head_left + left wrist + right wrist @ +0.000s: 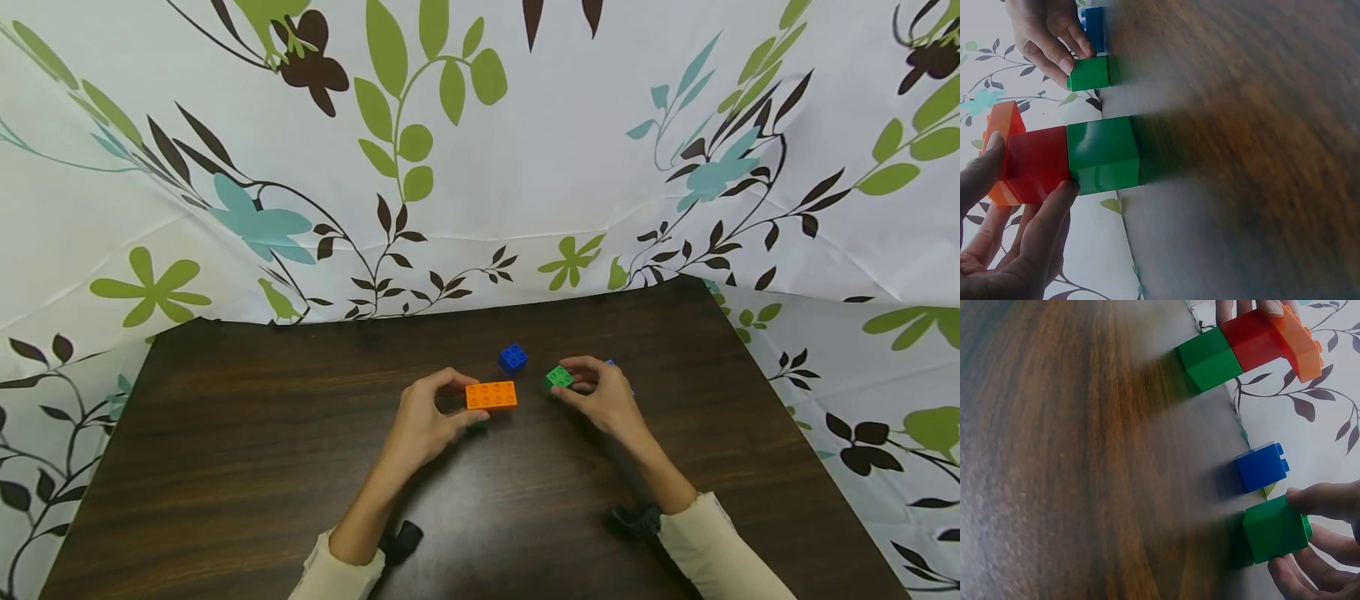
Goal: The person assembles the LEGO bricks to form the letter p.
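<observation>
My left hand (426, 418) grips an upright stack of toy building bricks between thumb and fingers. On top of that stack is a long orange brick (491, 395), then a red brick (1038, 164), with a green brick (1104, 155) at the bottom. To the right, my right hand (609, 402) pinches a separate small green brick (558, 377), its studs facing up. A blue brick (513, 358) stands on the table just beyond and between the hands. Mostly hidden behind the right hand is another blue piece (611, 362).
The dark wooden table (285, 467) reaches back to a white cloth (480, 200) printed with leaves and flowers. Black straps with small devices sit at the left wrist (402, 542) and the right wrist (637, 522), low over the table.
</observation>
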`<state>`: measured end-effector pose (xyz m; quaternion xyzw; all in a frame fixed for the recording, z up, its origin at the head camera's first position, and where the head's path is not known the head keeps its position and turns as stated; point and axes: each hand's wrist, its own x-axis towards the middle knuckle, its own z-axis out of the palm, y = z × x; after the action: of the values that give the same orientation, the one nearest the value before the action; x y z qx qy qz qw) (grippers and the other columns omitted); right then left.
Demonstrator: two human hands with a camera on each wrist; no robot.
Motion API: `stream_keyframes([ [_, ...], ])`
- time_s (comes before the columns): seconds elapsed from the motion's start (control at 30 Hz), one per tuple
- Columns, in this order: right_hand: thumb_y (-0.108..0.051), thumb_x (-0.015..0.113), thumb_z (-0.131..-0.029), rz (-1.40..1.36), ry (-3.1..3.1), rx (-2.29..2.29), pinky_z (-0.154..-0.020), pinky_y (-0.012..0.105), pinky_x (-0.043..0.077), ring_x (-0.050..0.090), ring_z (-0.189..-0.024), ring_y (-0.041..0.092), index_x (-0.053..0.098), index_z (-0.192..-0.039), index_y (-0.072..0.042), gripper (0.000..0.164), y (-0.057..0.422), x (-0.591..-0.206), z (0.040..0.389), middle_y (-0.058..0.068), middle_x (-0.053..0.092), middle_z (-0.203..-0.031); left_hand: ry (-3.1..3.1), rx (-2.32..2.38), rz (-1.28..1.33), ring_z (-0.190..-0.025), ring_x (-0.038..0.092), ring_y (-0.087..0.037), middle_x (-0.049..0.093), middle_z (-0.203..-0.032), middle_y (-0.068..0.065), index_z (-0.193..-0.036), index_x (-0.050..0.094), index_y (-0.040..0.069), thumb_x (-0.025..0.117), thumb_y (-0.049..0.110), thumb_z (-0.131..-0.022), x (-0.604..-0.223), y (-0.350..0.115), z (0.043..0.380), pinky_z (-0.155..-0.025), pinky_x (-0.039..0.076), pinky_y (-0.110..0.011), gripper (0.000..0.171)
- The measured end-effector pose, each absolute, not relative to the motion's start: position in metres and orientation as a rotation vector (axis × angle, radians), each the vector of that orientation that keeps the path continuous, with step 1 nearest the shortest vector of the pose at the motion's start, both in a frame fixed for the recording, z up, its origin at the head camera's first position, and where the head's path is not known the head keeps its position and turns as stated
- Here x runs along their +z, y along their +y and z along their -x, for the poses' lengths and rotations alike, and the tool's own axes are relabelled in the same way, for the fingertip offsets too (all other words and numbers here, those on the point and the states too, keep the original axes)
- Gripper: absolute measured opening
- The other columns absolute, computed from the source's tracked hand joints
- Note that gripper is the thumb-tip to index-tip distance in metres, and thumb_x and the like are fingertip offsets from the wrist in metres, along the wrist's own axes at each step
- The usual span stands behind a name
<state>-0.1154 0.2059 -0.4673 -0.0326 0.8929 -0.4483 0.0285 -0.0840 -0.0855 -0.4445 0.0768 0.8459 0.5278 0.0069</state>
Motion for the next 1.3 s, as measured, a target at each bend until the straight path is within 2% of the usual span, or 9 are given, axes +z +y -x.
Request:
stream_keyframes([
  [0.3,-0.005,0.084,-0.092,0.106,2.757,-1.392,-0.091,0.032,0.065,0.074,-0.108,0.035,0.070,-0.131,0.003,0.042,0.205,-0.462,0.116,0.025,0.073,-0.125,2.644,1.658,-0.221,-0.105,0.074,-0.033,0.081,-0.107,-0.007,-0.109,0.080,0.013,0.097,0.010,-0.078,-0.446,-0.087,0.084,-0.100,0.059,-0.057,0.036],
  [0.53,-0.004,0.084,-0.092,0.154,2.763,-1.408,-0.094,0.041,0.065,0.074,-0.107,0.034,0.072,-0.130,0.001,0.040,0.202,-0.451,0.115,0.024,0.073,-0.125,2.647,1.660,-0.215,-0.106,0.074,-0.032,0.081,-0.107,-0.007,-0.109,0.080,0.014,0.097,0.011,-0.078,-0.447,-0.087,0.084,-0.101,0.058,-0.057,0.036],
  [0.97,-0.002,0.085,-0.091,0.281,2.719,-1.489,-0.099,0.050,0.063,0.074,-0.105,0.035,0.072,-0.129,0.003,0.040,0.188,-0.429,0.113,0.025,0.074,-0.126,2.630,1.647,-0.224,-0.105,0.074,-0.028,0.081,-0.107,-0.006,-0.108,0.080,0.014,0.098,0.013,-0.077,-0.449,-0.089,0.085,-0.101,0.059,-0.056,0.036],
  [1.3,-0.006,0.084,-0.093,0.338,2.708,-1.498,-0.100,0.044,0.063,0.073,-0.104,0.031,0.072,-0.130,0.002,0.040,0.178,-0.412,0.112,0.022,0.075,-0.128,2.633,1.658,-0.231,-0.105,0.074,-0.026,0.081,-0.107,-0.005,-0.108,0.080,0.015,0.098,0.014,-0.077,-0.450,-0.088,0.085,-0.101,0.059,-0.054,0.036],
])
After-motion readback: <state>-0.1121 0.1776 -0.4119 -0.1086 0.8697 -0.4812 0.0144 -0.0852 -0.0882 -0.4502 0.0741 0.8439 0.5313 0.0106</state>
